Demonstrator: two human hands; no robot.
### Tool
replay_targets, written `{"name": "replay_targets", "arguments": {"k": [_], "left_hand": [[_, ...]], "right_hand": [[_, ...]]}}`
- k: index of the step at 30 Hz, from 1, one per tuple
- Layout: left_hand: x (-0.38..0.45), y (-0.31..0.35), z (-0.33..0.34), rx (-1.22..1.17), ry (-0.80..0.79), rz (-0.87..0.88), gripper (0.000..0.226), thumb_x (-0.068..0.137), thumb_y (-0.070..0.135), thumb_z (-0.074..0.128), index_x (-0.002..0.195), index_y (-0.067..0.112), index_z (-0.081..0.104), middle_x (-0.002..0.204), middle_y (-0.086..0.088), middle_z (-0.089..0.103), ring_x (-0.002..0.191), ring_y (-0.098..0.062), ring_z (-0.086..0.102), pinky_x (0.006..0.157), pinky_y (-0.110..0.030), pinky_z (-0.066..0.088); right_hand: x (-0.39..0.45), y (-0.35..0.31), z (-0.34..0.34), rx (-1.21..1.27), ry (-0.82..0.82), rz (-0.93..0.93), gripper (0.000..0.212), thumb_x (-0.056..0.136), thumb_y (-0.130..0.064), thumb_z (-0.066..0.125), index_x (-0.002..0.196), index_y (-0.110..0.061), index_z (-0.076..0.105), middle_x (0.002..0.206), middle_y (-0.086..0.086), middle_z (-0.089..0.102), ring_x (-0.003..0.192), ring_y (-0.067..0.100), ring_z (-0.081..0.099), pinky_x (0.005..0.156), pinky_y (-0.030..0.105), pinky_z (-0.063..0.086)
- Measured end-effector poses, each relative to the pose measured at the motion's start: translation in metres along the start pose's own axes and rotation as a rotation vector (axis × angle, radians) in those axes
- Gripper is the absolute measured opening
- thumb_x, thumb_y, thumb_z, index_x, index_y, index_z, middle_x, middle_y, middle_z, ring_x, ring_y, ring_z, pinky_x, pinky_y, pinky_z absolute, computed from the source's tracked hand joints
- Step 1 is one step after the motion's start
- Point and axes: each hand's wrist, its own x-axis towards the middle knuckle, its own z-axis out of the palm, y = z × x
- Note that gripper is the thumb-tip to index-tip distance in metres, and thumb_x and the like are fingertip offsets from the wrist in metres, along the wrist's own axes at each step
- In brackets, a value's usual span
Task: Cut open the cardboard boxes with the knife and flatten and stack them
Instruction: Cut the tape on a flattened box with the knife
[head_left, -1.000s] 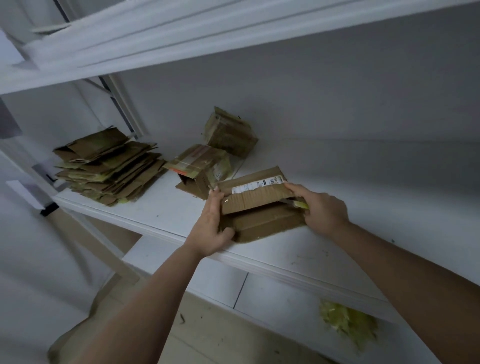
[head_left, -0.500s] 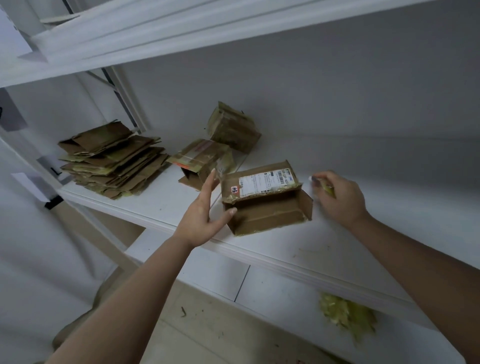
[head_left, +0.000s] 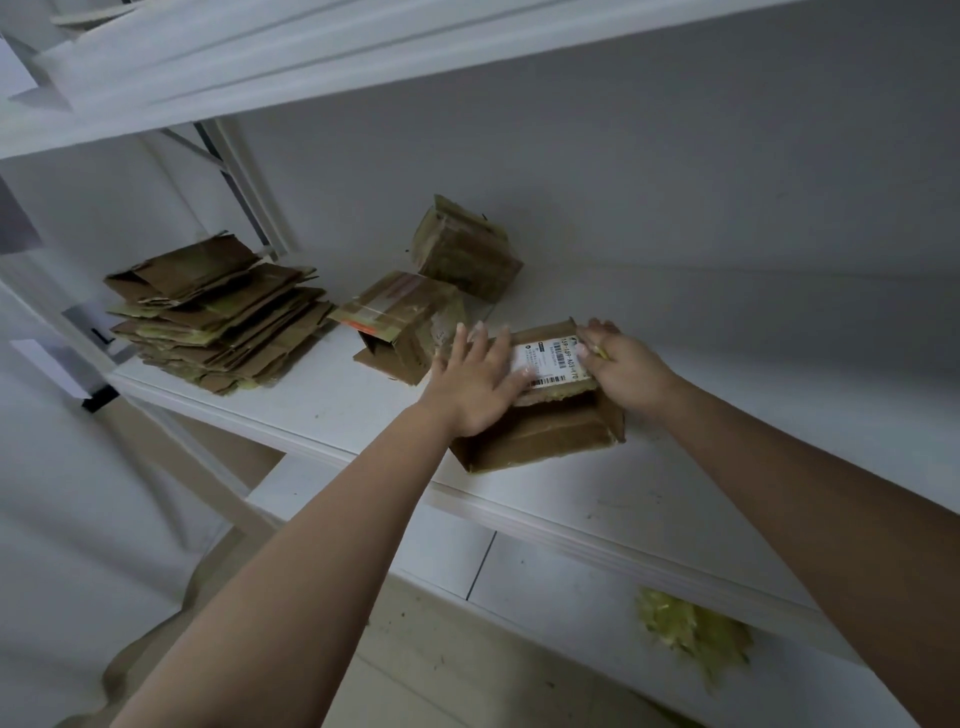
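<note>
A white shelf (head_left: 332, 415) runs from nine o'clock down toward four o'clock, its front edge just below the box being handled. At nine o'clock on it sits the stack of flattened cardboard (head_left: 218, 317), ragged-edged, close to the left end. Centre frame lies the labelled box (head_left: 545, 431), brown, partly collapsed, its near side wall showing and a white barcode label (head_left: 553, 361) on the top flap. At eleven o'clock from it stands a taped box (head_left: 400, 325), open at the near end; behind that, at twelve o'clock, a third box (head_left: 467, 249) against the back wall. Bare shelf spreads to three o'clock. The left hand (head_left: 475, 379) presses flat, fingers spread, on the flap. The right hand (head_left: 623, 364) curls over the flap's right edge, pinching a thin yellow-green knife (head_left: 600, 352).
</note>
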Motion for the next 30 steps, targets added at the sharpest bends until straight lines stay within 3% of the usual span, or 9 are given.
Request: {"name": "replay_targets", "arguments": {"k": [5,11,18,20,22,23,25,28,30], "left_hand": [[-0.011,-0.022,0.026,0.255,-0.151,-0.049,0.075,0.092,0.068,0.012,0.152,0.03,-0.014,0.158,-0.007,-0.023,0.144,-0.026,-0.026,0.116,-0.053,-0.009],[-0.03,-0.058,0.057,0.146,-0.217,-0.156,0.075,0.092,0.07,0.017,0.15,0.036,-0.017,0.157,-0.002,-0.027,0.144,-0.026,-0.026,0.116,-0.054,-0.006],[-0.027,-0.063,0.069,0.091,-0.186,-0.174,0.075,0.091,0.071,0.016,0.15,0.038,-0.015,0.158,-0.002,-0.025,0.144,-0.026,-0.025,0.117,-0.053,-0.005],[-0.03,-0.063,0.067,0.068,-0.174,-0.157,0.074,0.092,0.07,0.019,0.151,0.038,-0.012,0.159,-0.002,-0.021,0.145,-0.026,-0.022,0.117,-0.052,-0.004],[-0.033,-0.064,0.063,0.048,-0.159,-0.112,0.075,0.092,0.068,0.026,0.153,0.037,-0.004,0.161,-0.002,-0.013,0.147,-0.027,-0.015,0.117,-0.05,0.0],[-0.034,-0.064,0.061,0.048,-0.152,-0.085,0.075,0.091,0.067,0.032,0.153,0.036,0.003,0.162,-0.002,-0.005,0.148,-0.028,-0.008,0.117,-0.049,0.004],[-0.034,-0.062,0.055,0.082,-0.105,-0.042,0.075,0.088,0.068,0.043,0.151,0.036,0.021,0.159,-0.006,0.02,0.143,-0.033,0.017,0.116,-0.046,0.019],[-0.027,-0.053,0.047,0.103,0.057,-0.022,0.065,0.086,0.066,0.047,0.14,0.031,0.041,0.138,-0.01,0.045,0.126,-0.031,0.039,0.105,-0.043,0.035],[-0.021,-0.047,0.052,0.099,0.153,-0.017,0.064,0.088,0.063,0.047,0.14,0.026,0.039,0.141,-0.013,0.039,0.132,-0.032,0.034,0.109,-0.045,0.03]], "right_hand": [[-0.006,0.001,0.026,-0.201,-0.16,-0.078,0.058,0.103,-0.032,0.032,0.152,-0.015,0.006,0.16,0.004,-0.005,0.146,0.017,-0.009,0.119,0.036,0.003],[-0.003,0.009,0.071,-0.496,-0.342,-0.132,0.066,0.102,-0.044,0.025,0.151,-0.015,-0.005,0.158,0.008,-0.014,0.145,0.022,-0.017,0.118,0.04,-0.008],[0.002,0.005,0.076,-0.58,-0.372,-0.092,0.065,0.101,-0.045,0.026,0.152,-0.015,-0.001,0.159,0.007,-0.011,0.146,0.022,-0.014,0.118,0.04,-0.004],[0.0,-0.002,0.074,-0.56,-0.352,-0.061,0.06,0.102,-0.041,0.029,0.152,-0.015,0.012,0.16,0.007,0.002,0.147,0.024,-0.001,0.118,0.043,0.008],[-0.005,-0.012,0.066,-0.604,-0.243,-0.05,0.043,0.099,-0.033,0.037,0.137,-0.015,0.045,0.146,0.011,0.041,0.131,0.029,0.041,0.101,0.041,0.041],[-0.008,-0.018,0.062,-0.652,-0.161,-0.075,0.033,0.097,-0.03,0.042,0.121,-0.015,0.058,0.124,0.009,0.059,0.106,0.026,0.057,0.078,0.033,0.051],[-0.012,-0.025,0.057,-0.733,-0.026,-0.127,0.021,0.093,-0.025,0.05,0.104,-0.013,0.063,0.096,0.004,0.066,0.075,0.019,0.055,0.049,0.022,0.036],[-0.015,-0.015,0.064,-0.657,0.086,-0.173,0.035,0.091,-0.025,0.054,0.124,-0.013,0.052,0.123,0.008,0.058,0.109,0.025,0.051,0.075,0.031,0.045],[-0.015,-0.002,0.073,-0.617,-0.009,-0.169,0.056,0.094,-0.033,0.048,0.144,-0.015,0.03,0.154,0.011,0.026,0.143,0.029,0.017,0.112,0.045,0.024]]}}
